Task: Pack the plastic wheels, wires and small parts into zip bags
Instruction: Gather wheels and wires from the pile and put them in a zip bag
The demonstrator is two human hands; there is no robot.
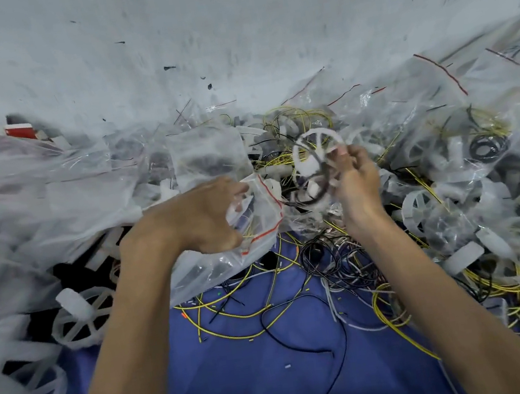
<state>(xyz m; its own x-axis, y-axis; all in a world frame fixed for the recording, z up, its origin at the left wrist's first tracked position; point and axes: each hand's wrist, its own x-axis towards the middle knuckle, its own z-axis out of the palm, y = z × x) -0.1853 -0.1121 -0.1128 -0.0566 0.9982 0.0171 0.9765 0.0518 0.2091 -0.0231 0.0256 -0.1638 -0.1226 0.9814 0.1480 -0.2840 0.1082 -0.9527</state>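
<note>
Nearest us, the blue mat. Loose yellow wires and one long black wire loop across its near middle. Both bare forearms come up from the near edge.

Towards the mat's left edge, white spoked wheels lie flat, one with a stubby white part resting on it. Just past the middle sits a tangle of black wires.

The left hand is palm down, fingers curled and gripping a clear zip bag. The bag's red seal strip is turned towards the other hand. Yellow wire shows through the plastic, along with some pale shapes too blurred to name.

The right hand is raised just beside that bag. Its fingertips pinch the rim of a white wheel, tilted up on edge. A thin black ring hangs against the wheel's lower side. The wheel is above the heap and not inside the bag.

On the right side, more wheels are heaped with yellow wire. Beyond them lies a filled bag with a black coil and yellow wire inside.

Far left is a big drift of crumpled clear plastic. A red-and-white box peeks out behind it. Beyond all that is scuffed grey floor.
</note>
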